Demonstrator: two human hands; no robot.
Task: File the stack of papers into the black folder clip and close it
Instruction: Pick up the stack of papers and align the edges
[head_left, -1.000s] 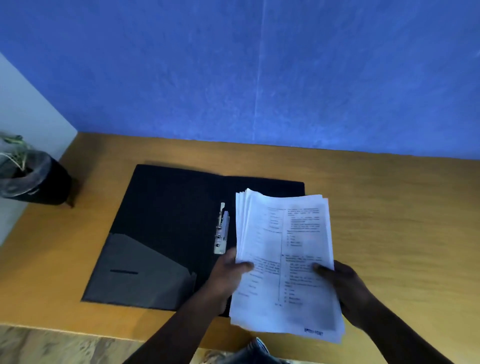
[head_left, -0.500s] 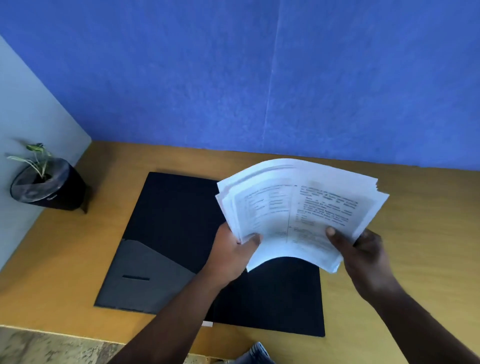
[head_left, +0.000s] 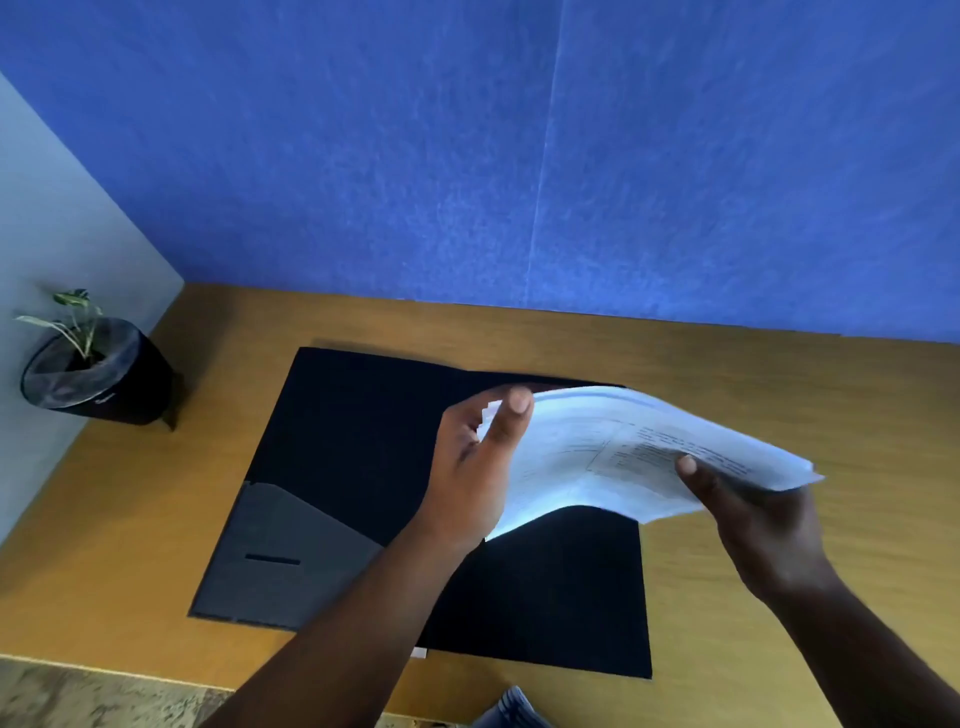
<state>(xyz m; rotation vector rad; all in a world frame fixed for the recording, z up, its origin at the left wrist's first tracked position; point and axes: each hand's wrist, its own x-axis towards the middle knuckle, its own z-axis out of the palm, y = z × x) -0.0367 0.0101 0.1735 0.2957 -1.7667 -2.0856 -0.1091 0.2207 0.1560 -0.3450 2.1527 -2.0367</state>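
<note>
Wooden desk (head_left: 753, 395) bears an open black folder (head_left: 353, 431); both hands (head_left: 467, 467) (head_left: 758, 519) grip the bowed paper stack (head_left: 613, 457).

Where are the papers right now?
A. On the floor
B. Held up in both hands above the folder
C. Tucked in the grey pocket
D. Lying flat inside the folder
B: the papers bend in the air between the left hand and right hand, above the open folder, not resting on it.
</note>
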